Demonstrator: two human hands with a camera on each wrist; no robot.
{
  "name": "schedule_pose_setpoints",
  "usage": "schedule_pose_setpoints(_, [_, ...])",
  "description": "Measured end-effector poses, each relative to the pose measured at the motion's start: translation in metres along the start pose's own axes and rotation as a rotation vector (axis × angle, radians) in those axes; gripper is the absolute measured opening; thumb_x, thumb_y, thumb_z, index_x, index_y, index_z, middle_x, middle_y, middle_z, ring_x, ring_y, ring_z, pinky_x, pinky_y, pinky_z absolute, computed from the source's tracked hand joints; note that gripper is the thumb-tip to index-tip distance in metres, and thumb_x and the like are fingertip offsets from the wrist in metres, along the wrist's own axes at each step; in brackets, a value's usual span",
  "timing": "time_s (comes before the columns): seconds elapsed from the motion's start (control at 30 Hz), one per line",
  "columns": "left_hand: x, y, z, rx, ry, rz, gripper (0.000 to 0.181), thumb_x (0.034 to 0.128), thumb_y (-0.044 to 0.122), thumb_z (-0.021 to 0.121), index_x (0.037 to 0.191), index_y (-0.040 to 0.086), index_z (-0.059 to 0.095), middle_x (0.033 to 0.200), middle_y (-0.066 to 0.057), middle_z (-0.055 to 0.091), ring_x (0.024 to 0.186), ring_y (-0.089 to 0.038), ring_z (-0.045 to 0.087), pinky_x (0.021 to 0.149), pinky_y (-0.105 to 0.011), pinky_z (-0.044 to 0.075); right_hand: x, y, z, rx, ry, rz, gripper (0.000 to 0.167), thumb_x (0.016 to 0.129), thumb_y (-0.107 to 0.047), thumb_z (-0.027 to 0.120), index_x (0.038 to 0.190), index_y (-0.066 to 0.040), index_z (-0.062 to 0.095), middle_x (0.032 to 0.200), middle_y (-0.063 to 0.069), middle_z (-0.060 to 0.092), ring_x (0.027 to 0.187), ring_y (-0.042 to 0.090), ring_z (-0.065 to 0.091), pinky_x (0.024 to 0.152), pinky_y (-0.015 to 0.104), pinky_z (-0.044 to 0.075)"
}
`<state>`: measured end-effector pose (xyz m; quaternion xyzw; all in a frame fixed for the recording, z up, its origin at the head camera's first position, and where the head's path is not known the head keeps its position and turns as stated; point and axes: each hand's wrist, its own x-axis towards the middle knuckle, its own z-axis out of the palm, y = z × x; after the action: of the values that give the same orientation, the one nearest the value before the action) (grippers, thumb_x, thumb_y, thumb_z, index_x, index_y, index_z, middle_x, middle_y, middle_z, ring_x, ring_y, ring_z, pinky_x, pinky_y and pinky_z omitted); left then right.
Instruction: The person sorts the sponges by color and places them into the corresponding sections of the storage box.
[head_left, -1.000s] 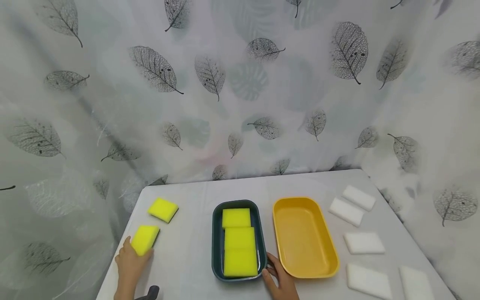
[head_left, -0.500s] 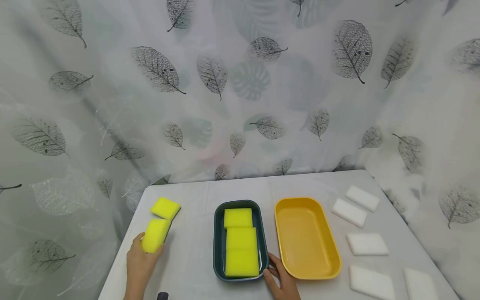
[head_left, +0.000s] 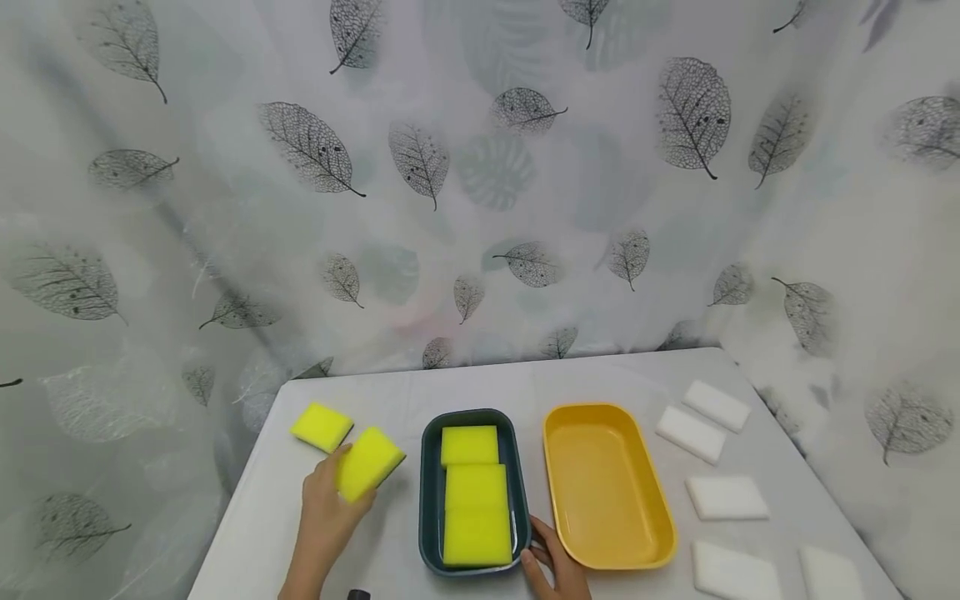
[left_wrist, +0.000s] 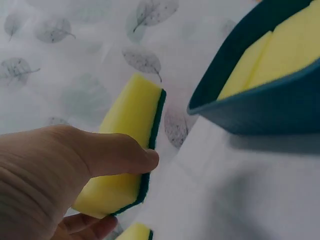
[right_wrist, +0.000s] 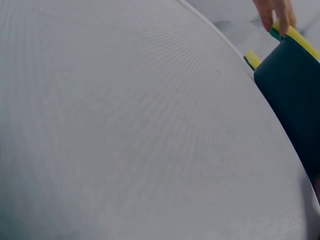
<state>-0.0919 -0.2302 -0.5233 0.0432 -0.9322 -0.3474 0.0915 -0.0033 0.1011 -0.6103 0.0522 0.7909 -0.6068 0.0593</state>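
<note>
My left hand [head_left: 327, 508] holds a yellow sponge [head_left: 368, 463] with a dark green scouring side, raised and tilted above the table. In the left wrist view the thumb crosses the sponge [left_wrist: 132, 115], with other fingers under its lower end. To the right stands a dark green tray [head_left: 430, 500] with several yellow sponges [head_left: 477, 537] in it, lying in a column. The right hand [head_left: 558, 567] touches the tray's near right corner in the head view. Another yellow sponge [head_left: 322, 427] lies at the table's far left. The right wrist view barely shows the right hand.
A yellow tray [head_left: 607, 483] stands right of the dark green one, close beside the right hand. Several white sponge blocks [head_left: 726, 497] lie along the table's right side. A leaf-printed curtain [head_left: 480, 208] hangs behind the white table [head_left: 247, 533].
My left hand has lifted the sponge off the table and carried it rightward, toward the dark green tray. The right hand has stayed at the tray's corner. The head view has shifted slightly.
</note>
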Motion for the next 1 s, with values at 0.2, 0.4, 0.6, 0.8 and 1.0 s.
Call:
schedule_pose_setpoints(0.2, [0.0,0.028,0.024,-0.074,-0.074,0.111,0.078,0.0765,-0.004,0.085,0.146,0.011,0.053,0.145,-0.015,0.056,0.133,-0.037,0.047,0.114,-0.058,0.042,-0.001,0.002,0.001,-0.017,-0.003,-0.015,0.06,0.104,-0.043,0.061,0.15,-0.006,0.049,0.148,0.02,0.058,0.121,-0.006,0.059,0.102,0.016,0.055])
schedule_pose_setpoints(0.4, [-0.001,0.052,0.05,-0.115,-0.127,0.147,0.079,0.0766,-0.009,0.085,0.147,0.015,0.057,0.152,-0.012,0.051,0.14,-0.038,0.045,0.118,-0.057,0.045,-0.001,0.004,0.002,-0.032,0.052,-0.083,0.054,0.104,-0.038,0.063,0.147,-0.007,0.053,0.144,0.016,0.063,0.12,-0.006,0.06,0.1,0.017,0.057])
schedule_pose_setpoints(0.6, [-0.001,0.067,0.07,-0.101,-0.127,0.196,0.062,0.079,-0.005,0.086,0.135,0.014,0.068,0.155,-0.009,0.05,0.144,-0.037,0.047,0.117,-0.053,0.048,-0.001,0.006,0.003,-0.026,0.055,-0.117,0.053,0.105,-0.036,0.062,0.147,-0.006,0.053,0.144,0.02,0.061,0.121,-0.009,0.058,0.1,0.018,0.057])
schedule_pose_setpoints(0.8, [0.002,0.075,0.087,-0.129,-0.178,0.254,0.055,0.0825,-0.007,0.082,0.131,0.015,0.068,0.155,-0.006,0.049,0.143,-0.032,0.049,0.116,-0.049,0.049,0.0,0.006,0.003,-0.014,0.05,-0.107,0.053,0.105,-0.035,0.063,0.147,-0.005,0.053,0.144,0.02,0.062,0.118,-0.01,0.058,0.1,0.018,0.057])
schedule_pose_setpoints(1.0, [0.004,0.08,0.104,-0.1,-0.168,0.26,0.052,0.0846,-0.008,0.079,0.13,0.015,0.069,0.155,-0.007,0.05,0.138,-0.03,0.053,0.111,-0.048,0.054,-0.001,0.007,0.002,-0.03,0.032,-0.078,0.054,0.105,-0.038,0.062,0.149,-0.008,0.052,0.146,0.018,0.061,0.12,-0.008,0.058,0.102,0.018,0.056])
